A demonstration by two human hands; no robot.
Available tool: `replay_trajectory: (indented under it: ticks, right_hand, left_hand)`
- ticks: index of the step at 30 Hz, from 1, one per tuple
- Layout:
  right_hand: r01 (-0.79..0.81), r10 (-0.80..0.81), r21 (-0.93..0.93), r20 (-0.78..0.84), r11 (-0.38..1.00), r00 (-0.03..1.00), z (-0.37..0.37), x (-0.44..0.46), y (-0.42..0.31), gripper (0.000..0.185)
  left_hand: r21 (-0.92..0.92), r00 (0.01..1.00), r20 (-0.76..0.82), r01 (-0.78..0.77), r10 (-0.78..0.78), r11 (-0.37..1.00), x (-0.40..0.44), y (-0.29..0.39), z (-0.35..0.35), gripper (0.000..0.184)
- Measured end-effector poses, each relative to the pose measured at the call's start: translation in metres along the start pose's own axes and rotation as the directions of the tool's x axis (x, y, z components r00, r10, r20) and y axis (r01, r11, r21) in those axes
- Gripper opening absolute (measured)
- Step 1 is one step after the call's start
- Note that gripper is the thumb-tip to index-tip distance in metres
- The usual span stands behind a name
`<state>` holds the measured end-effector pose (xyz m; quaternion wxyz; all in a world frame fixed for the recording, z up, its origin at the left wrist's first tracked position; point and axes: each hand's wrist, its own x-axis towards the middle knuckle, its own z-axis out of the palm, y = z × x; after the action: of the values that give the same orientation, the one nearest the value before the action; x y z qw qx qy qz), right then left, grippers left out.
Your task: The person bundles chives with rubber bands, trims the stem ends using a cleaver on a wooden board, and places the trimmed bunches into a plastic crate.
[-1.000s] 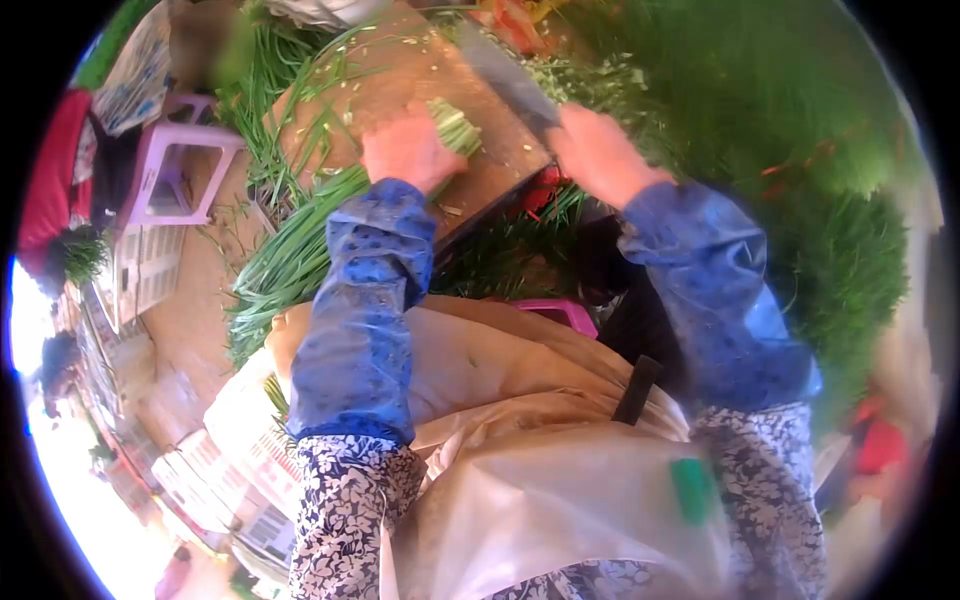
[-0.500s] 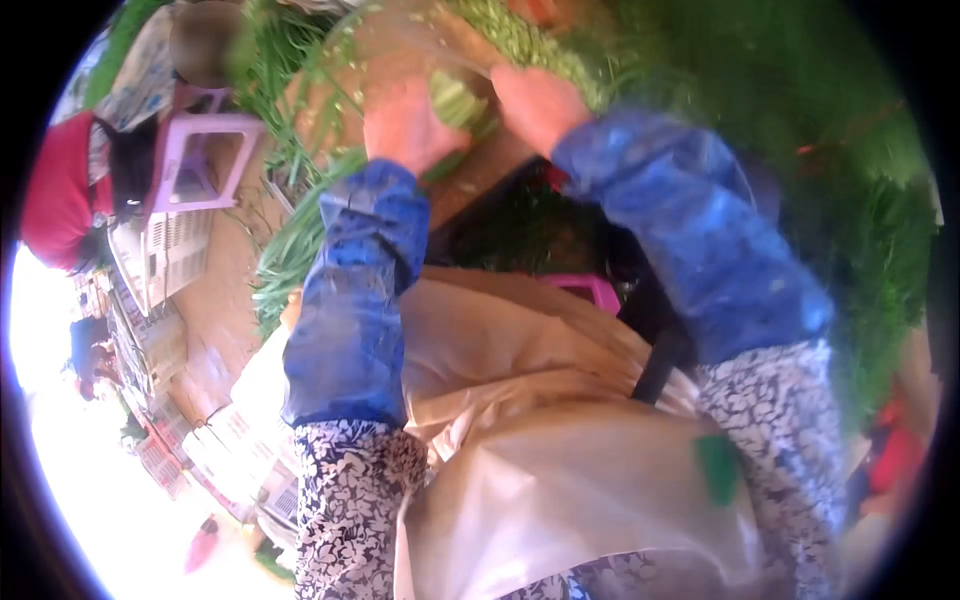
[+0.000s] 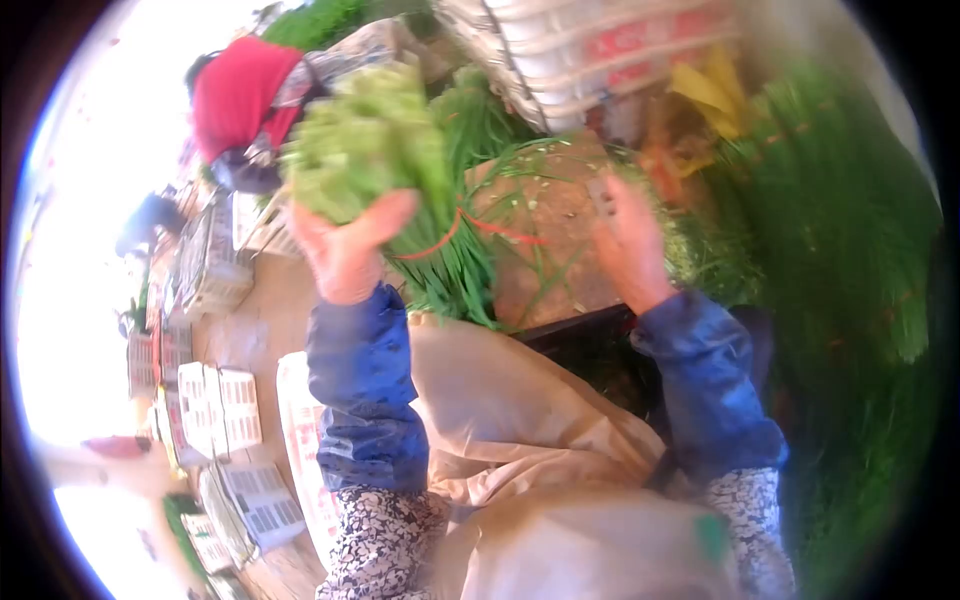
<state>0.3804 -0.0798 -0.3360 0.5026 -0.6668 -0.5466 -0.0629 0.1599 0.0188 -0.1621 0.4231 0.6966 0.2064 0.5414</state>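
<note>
A thick bunch of green stalks (image 3: 375, 150), blurred by motion, stands raised at the left with its pale ends up. My left hand (image 3: 350, 245) grips it from below, thumb across the stalks. A red band (image 3: 430, 247) circles its leafy part and trails toward the board. Beside the right edge of the wooden cutting board (image 3: 550, 270) is my right hand (image 3: 630, 238), its fingers curled round what looks like a knife handle; the blade cannot be made out. Loose green leaves and small pale cut bits lie on the board.
White crates (image 3: 600, 50) with red print stand behind the board. Piled greens (image 3: 840, 300) fill the right side, near a yellow bag (image 3: 715, 90). More crates (image 3: 218, 410) are on the left floor. A person in red (image 3: 245, 100) bends at the upper left.
The view has swung left. My left hand has lifted the bunch off the board, and the red band now shows round it. My right hand has moved away from my left hand.
</note>
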Motion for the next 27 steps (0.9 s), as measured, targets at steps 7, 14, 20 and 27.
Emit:
replay_trajectory:
  ticks: [7, 14, 20, 27]
  right_hand:
    - [0.437, -0.492, 0.539, -0.048, 0.72, 0.869, -0.05, -0.041, -0.121, 0.037]
    - [0.386, -0.596, 0.486, 0.414, 0.784, 0.688, -0.005, -0.137, -0.136, 0.032]
    - [0.27, -0.513, 0.494, 0.463, 0.826, 0.723, 0.004, -0.14, -0.138, 0.03]
    - [0.211, -0.475, 0.545, 0.404, 0.811, 0.782, -0.003, -0.143, -0.137, 0.016]
  left_hand:
    - [0.365, 0.961, -0.058, 0.273, -0.271, 0.89, -0.155, -0.01, -0.181, 0.066]
    - [0.811, 0.567, -0.282, 0.572, -0.774, 0.124, -0.206, 0.079, -0.338, 0.047]
    - [0.766, 0.466, 0.257, 0.436, -0.847, 0.472, -0.074, 0.044, -0.215, 0.054]
    - [0.724, 0.4, 0.649, -0.062, -0.648, 0.687, -0.103, -0.042, -0.061, 0.097]
